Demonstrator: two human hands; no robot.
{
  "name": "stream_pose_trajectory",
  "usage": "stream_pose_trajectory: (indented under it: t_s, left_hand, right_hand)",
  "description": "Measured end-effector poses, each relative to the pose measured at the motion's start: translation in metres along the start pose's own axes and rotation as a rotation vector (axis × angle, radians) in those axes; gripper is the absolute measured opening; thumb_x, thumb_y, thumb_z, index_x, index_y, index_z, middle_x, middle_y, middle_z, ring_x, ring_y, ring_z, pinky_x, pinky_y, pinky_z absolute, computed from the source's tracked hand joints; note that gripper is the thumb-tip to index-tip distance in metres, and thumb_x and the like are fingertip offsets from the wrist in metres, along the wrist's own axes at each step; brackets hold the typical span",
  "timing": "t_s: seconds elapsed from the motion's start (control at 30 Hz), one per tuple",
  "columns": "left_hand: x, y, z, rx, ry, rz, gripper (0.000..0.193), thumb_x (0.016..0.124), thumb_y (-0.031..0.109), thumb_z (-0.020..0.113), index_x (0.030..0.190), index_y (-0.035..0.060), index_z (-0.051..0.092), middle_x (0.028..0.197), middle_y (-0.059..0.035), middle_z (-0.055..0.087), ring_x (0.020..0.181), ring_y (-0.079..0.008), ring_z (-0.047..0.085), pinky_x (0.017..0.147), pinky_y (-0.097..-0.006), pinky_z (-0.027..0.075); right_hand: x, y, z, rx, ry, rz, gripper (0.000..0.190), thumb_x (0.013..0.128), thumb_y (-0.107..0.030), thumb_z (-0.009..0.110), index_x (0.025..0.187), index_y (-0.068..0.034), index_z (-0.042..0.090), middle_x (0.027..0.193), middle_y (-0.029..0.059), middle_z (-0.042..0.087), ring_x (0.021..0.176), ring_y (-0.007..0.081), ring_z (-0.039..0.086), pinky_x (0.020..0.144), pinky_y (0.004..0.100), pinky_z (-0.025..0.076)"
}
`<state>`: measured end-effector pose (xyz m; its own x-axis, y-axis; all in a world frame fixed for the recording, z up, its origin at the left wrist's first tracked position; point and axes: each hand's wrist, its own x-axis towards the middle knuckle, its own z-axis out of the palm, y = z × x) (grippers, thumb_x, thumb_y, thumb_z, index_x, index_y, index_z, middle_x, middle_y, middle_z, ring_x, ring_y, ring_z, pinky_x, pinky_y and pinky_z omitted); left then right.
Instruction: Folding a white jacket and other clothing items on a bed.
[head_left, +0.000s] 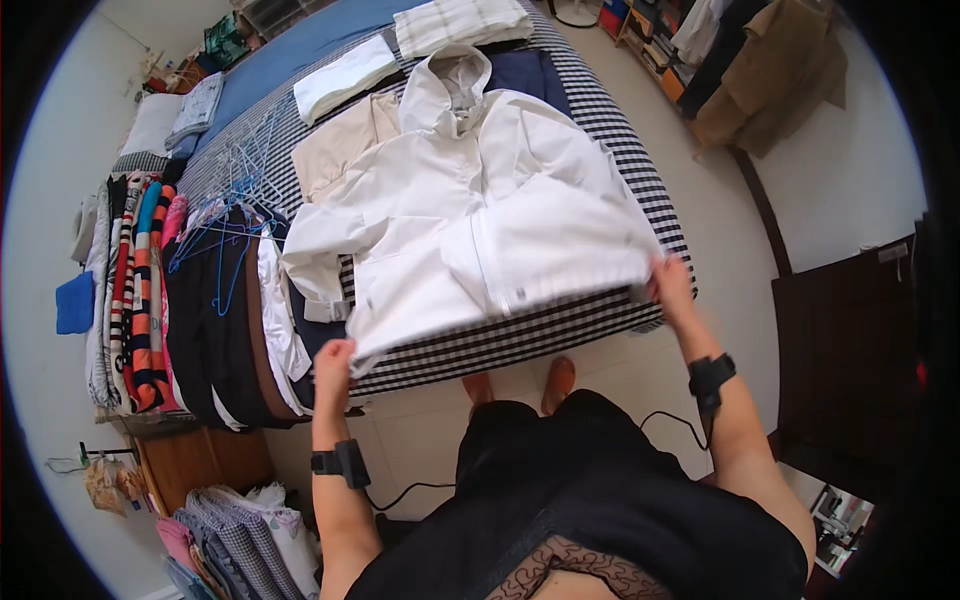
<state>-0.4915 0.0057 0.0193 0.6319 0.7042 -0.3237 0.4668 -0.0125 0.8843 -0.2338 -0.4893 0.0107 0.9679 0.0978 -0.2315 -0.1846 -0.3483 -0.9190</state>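
A white hooded jacket (427, 195) lies spread on the bed, its hood towards the far side and its zipped front facing up. My left hand (332, 367) grips the left corner of its hem, at the bed's near edge. At the opposite hem corner, my right hand (670, 281) has its fingers closed on the cloth. Between both hands the hem is stretched and slightly blurred. The jacket's left-hand sleeve rests bent on the bed with its cuff (327, 310) near my left hand. The other sleeve's end is hidden.
Folded white cloth (345, 79), a beige garment (341, 150) and navy cloth (529, 75) lie around the jacket on the checked bedspread (600, 97). Tangled wire hangers (225, 240) sit on dark clothes at left, beside rolled striped garments (139, 300). A dark wooden panel (840, 337) stands at right.
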Motion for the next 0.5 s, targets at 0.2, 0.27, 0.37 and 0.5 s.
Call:
stream_pose_trajectory:
  t_s: [0.2,0.27,0.37,0.5]
  left_hand:
    - [-0.023,-0.081,0.011,0.292,0.067,-0.067,0.02,0.082,0.018,0.058,0.081,-0.001,0.058,0.059,-0.002,0.052,0.05,-0.01,0.048,0.043,-0.0275,0.041]
    - [-0.037,-0.081,0.024,0.353,0.033,-0.258,0.021,0.08,0.013,0.06,0.095,-0.0007,0.055,0.078,-0.0093,0.057,0.065,-0.0187,0.056,0.061,-0.0335,0.049]
    - [-0.054,-0.105,0.043,0.92,0.238,0.397,0.034,0.075,0.01,0.064,0.106,0.0023,0.052,0.102,-0.0165,0.053,0.089,-0.0302,0.055,0.078,-0.0411,0.046]
    - [-0.092,-0.068,0.107,0.81,-0.102,0.32,0.035,0.075,0.012,0.065,0.108,0.0033,0.054,0.105,-0.0173,0.055,0.093,-0.0332,0.055,0.081,-0.0393,0.045]
  right_hand:
    - [-0.054,0.104,-0.007,-0.09,-0.093,0.205,0.021,0.083,-0.018,0.06,0.073,-0.002,0.05,0.057,0.0038,0.052,0.044,0.0111,0.051,0.04,0.0255,0.04]
    - [-0.051,0.113,-0.01,-0.199,-0.115,0.179,0.019,0.079,-0.016,0.062,0.077,0.0,0.051,0.056,0.0054,0.052,0.047,0.0152,0.053,0.045,0.0292,0.042]
    - [-0.041,0.124,-0.006,-0.303,0.005,0.116,0.021,0.075,-0.015,0.064,0.081,0.0,0.05,0.059,0.0071,0.052,0.054,0.0193,0.056,0.052,0.0324,0.045]
    - [-0.065,0.124,0.012,-0.361,0.265,0.01,0.025,0.072,-0.014,0.066,0.08,-0.003,0.045,0.066,0.0077,0.048,0.063,0.0219,0.049,0.06,0.0354,0.041]
